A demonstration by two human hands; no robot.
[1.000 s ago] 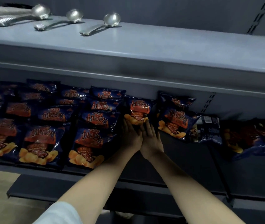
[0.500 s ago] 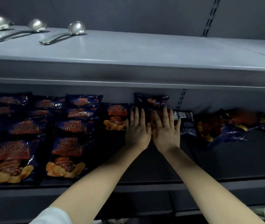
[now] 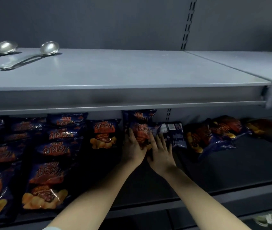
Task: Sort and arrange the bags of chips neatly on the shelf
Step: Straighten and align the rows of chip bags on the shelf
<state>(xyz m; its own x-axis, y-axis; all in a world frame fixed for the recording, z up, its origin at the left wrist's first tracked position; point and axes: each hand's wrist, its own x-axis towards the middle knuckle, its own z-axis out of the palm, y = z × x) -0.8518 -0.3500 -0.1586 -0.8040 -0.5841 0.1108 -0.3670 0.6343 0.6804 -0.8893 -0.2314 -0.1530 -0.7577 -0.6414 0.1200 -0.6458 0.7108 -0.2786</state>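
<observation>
Shelf (image 3: 231,171), lower, dark: carries the chip stock beneath a grey upper shelf (image 3: 132,72), where two ladles (image 3: 48,48) lie.

Sorted rows (image 3: 55,150), left: bags face up, overlapped near to far in columns, likely so that each label reads.

Loose heap (image 3: 215,135), right: bags tumbled and tilted, judged yet to be sorted.

Bag in hand (image 3: 140,131), far centre, right of a single bag (image 3: 102,135): label up, another bag (image 3: 139,116) behind it. Seemingly being squared to start the next column.

Reversed bag (image 3: 171,133): touches its right edge, back panel showing, so probably due for turning.

Left grip (image 3: 132,150), a bare hand: fingers extended along the bag's left edge, pressing, not curled round it.

Right grip (image 3: 161,153): fingers spread flat over the bag's right edge and the reversed bag, nothing clasped.

Both forearms reach far in, wrists close together, palms down.
</observation>
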